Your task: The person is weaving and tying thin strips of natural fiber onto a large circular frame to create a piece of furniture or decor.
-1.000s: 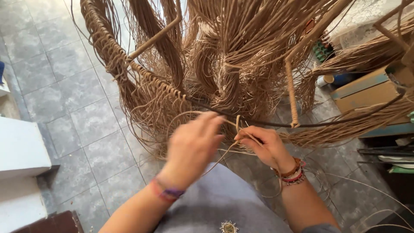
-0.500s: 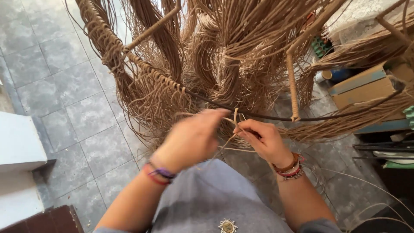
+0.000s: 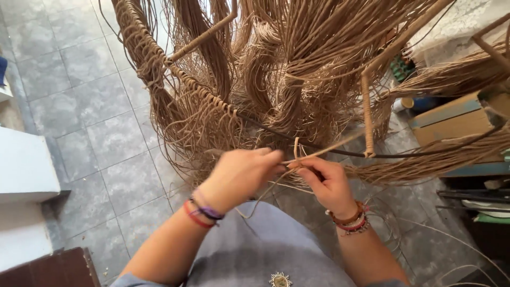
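Pinching a thin tan cord (image 3: pixel 319 153) from both sides, the two hands meet low in the middle of the view, just under a dark hoop (image 3: pixel 340 151). The left hand (image 3: pixel 239 175) has its fingers pressed together around the cord's near end, fingertips touching those of the right hand (image 3: pixel 326 183), which nips the same cord between thumb and forefinger. A short cord end sticks up just above the fingertips. Behind them hangs a thick mass of tan cords (image 3: pixel 287 69), knotted along the hoop's left curve and loose lower down. Far right, a flat cardboard box (image 3: pixel 451 122) with a blue edge lies among more cords.
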